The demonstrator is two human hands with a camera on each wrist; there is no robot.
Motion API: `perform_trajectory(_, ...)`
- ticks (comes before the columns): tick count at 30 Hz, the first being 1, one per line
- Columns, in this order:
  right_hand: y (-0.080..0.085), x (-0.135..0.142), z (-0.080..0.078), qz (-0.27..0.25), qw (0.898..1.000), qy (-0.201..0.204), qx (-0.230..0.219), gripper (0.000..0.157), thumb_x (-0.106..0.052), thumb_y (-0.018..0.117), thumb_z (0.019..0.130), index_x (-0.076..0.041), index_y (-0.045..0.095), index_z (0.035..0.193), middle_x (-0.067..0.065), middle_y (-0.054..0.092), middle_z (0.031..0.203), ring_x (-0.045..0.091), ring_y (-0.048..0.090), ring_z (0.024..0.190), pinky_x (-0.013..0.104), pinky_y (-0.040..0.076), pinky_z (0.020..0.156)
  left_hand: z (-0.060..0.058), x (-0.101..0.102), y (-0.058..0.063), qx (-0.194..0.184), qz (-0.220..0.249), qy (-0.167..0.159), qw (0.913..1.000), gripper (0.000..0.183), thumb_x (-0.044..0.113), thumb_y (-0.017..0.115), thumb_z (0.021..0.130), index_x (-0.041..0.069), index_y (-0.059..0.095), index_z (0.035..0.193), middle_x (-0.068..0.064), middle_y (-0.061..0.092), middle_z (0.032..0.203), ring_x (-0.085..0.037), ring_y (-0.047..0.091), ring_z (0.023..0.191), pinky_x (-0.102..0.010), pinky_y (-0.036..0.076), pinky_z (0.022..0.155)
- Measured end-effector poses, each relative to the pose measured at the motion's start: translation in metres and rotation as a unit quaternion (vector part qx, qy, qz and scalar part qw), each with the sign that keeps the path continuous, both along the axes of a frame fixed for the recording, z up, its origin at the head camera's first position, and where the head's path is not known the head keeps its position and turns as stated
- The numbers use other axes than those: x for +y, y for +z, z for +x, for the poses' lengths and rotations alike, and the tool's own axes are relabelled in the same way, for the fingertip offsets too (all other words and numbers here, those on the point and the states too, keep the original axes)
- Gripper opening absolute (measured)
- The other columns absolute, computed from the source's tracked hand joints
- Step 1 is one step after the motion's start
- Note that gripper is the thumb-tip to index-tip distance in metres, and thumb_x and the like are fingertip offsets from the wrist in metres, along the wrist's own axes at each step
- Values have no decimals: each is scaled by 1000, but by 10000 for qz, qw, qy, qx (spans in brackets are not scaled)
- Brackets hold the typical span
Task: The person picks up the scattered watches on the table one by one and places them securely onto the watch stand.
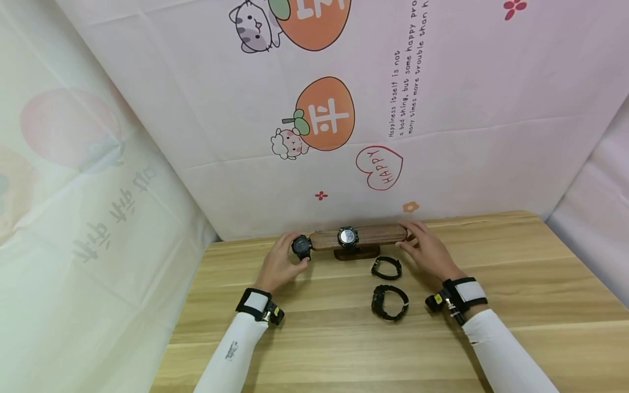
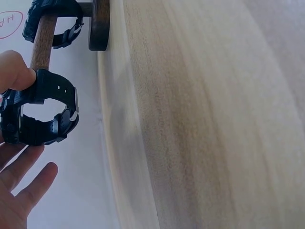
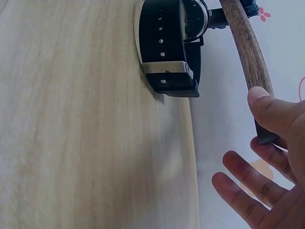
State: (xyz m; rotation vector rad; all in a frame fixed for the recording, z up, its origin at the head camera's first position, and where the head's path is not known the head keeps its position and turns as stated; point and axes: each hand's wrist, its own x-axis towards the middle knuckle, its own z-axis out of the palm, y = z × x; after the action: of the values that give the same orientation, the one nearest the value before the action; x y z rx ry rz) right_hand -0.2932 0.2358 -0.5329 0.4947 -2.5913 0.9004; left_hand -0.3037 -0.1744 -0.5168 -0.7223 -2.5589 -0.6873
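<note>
My left hand (image 1: pixel 279 268) pinches a black wristwatch (image 1: pixel 301 247) between thumb and fingers at the left end of a wooden watch stand (image 1: pixel 380 235). In the left wrist view this watch (image 2: pixel 35 132) has its strap buckled into a loop, right at the bar's tip. Thumb and fingertips of my right hand (image 1: pixel 431 254) grip the bar's other end; in the right wrist view the thumb lies on the wooden bar (image 3: pixel 250 55) and the lower fingers spread away. Another dark watch (image 1: pixel 348 236) with a pale round face is looped around the bar near its middle.
Two more black watches lie on the wood-grain table (image 1: pixel 324 338) in front of the stand: a slim one (image 1: pixel 375 267) nearer it and a bulkier one (image 1: pixel 378 300) closer to me. A printed white cloth (image 1: pixel 275 191) hangs right behind the stand.
</note>
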Motion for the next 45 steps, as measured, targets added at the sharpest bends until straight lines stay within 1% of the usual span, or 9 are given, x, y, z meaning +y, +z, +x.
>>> perform_trajectory(7,0,0,0,22,10000,14,67,60,-24,69,90,-12,45,143,13,48,133,25,59,94,44,57,71,-3,1,-1,-13,48,-121,9999,68,37,73,79,10,49,137,-6,51,135,-21,51,119,-38,49,97)
perform_trajectory(15,1,0,1,15,10000,4,81,60,-24,70,89,-12,45,143,13,48,133,25,59,95,43,57,72,-4,4,0,-28,117,-173,9998,68,34,74,79,10,50,137,-4,52,132,-19,53,115,-36,51,94)
perform_trajectory(20,1,0,1,13,10000,-2,61,60,-24,70,89,-12,46,143,13,48,133,26,59,95,43,57,72,-6,6,1,-34,125,-216,9997,67,33,74,78,9,50,136,-5,53,131,-18,53,115,-36,50,95)
perform_trajectory(24,0,0,0,10,10000,-17,32,60,-25,69,90,-13,45,143,12,47,134,26,59,95,44,57,72,-8,8,3,-75,47,-217,9997,67,35,73,79,9,50,137,-6,53,132,-17,53,116,-34,49,97)
perform_trajectory(29,0,0,0,15,10000,-48,-4,60,-25,69,90,-13,45,143,13,47,135,26,59,95,44,57,72,-10,10,4,-178,-15,-264,9995,69,36,73,79,8,49,137,-7,52,134,-18,52,117,-35,48,98)
perform_trajectory(34,1,0,1,41,10000,-64,-5,60,-24,69,90,-13,45,143,13,47,136,26,60,94,44,57,71,-10,14,6,-266,-73,-220,9994,69,37,72,79,9,49,138,-4,50,135,-16,51,118,-34,46,100)
perform_trajectory(42,1,0,2,56,10000,-64,22,60,-26,69,90,-14,45,143,13,47,135,26,60,93,43,57,70,-12,17,5,-289,-67,-219,9993,70,38,72,79,12,48,140,-6,47,136,-16,52,113,-35,51,92)
perform_trajectory(45,2,-1,2,47,10000,-38,52,59,-26,68,90,-13,45,143,14,47,134,27,60,94,43,57,70,-13,18,4,-270,-20,-235,9994,69,37,72,79,10,49,139,-6,47,135,-17,53,112,-36,52,91)
